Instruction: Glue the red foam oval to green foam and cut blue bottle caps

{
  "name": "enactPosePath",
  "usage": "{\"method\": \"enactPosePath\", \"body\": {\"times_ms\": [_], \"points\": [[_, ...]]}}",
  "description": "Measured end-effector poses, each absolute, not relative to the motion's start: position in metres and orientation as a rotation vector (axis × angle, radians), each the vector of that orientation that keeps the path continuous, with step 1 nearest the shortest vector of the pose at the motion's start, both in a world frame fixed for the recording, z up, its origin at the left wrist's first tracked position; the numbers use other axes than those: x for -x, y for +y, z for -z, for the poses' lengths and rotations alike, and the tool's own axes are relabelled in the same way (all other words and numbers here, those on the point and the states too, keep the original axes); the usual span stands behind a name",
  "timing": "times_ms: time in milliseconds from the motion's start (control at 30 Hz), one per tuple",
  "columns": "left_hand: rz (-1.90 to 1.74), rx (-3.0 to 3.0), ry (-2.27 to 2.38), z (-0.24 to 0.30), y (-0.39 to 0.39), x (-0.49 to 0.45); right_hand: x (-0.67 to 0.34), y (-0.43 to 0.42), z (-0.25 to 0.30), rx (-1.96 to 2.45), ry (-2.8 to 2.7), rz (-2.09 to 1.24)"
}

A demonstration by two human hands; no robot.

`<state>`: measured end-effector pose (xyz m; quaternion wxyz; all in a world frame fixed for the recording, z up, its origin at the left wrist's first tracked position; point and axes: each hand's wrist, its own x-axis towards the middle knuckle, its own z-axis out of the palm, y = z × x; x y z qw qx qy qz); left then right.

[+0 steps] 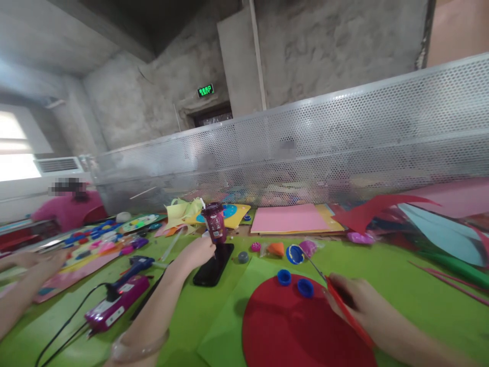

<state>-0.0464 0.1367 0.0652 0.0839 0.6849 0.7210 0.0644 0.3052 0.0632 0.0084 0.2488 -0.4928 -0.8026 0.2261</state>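
Note:
My left hand (pixel 200 253), with a bracelet at its wrist, reaches over the edge of a black phone (pixel 214 267), close to the base of a dark purple drink cup (pixel 215 223). Its fingers point away and are mostly hidden, so I cannot tell what they hold. My right hand (pixel 357 300) is closed around red-handled scissors (pixel 346 308), whose thin grey blade points up and left. Beneath the scissors lies a red paper circle (pixel 290 331) on a light green sheet (pixel 225 326). Two blue bottle caps (pixel 284 277) sit at the circle's upper edge; another blue-and-white cap (pixel 295 254) lies beyond.
A glue gun (pixel 133 267) and a purple power strip (pixel 116 304) with black cords lie left. Another person's arms (pixel 42 275) reach in from the left edge. Pink paper (pixel 286 219) and a perforated metal screen (pixel 305 148) stand behind; coloured clay pieces are scattered about.

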Motion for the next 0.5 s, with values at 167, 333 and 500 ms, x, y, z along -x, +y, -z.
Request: {"method": "enactPosePath", "body": {"times_ms": [167, 333, 500], "points": [[-0.154, -2.041, 2.186, -0.066, 0.1349, 0.0435, -0.3064, 0.0647, -0.0074, 1.344, -2.179, -0.647], [-0.071, -2.036, 2.206, -0.0671, 0.1331, 0.0414, -0.305, 0.0641, -0.0114, 1.356, -2.179, -0.639], [-0.044, -2.038, 2.235, -0.0695, 0.1333, 0.0421, -0.3046, 0.0647, -0.0118, 1.37, -2.175, -0.643]]}}
